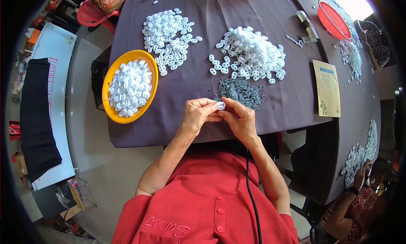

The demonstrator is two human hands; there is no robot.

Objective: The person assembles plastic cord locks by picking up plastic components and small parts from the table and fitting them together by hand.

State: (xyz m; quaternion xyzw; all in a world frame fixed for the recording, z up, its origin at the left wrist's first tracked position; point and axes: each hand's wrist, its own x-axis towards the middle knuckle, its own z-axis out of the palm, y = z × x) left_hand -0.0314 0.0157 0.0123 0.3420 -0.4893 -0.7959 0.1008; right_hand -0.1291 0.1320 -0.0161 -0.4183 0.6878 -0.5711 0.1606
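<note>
A small white oval plastic piece with two dark openings point(221, 105) is pinched between both hands above the table's near edge. My left hand point(196, 116) grips its left side with thumb and forefinger. On its other side, my right hand point(242, 120) closes its fingertips on the same piece. Just beyond the fingers lies a heap of slim grey bits point(244, 93), like small screws, too fine to make out surely. Behind that rises a large pile of white oval pieces point(253, 51). Another pile of white pieces point(165, 29) spreads farther left.
At the left table edge, a yellow bowl point(106, 85) holds many white pieces. A tan printed packet point(327, 89), a red basket point(333, 20) and a small key-shaped item point(294, 41) lie right. Co-workers' hands point(362, 176) handle more pieces at the right.
</note>
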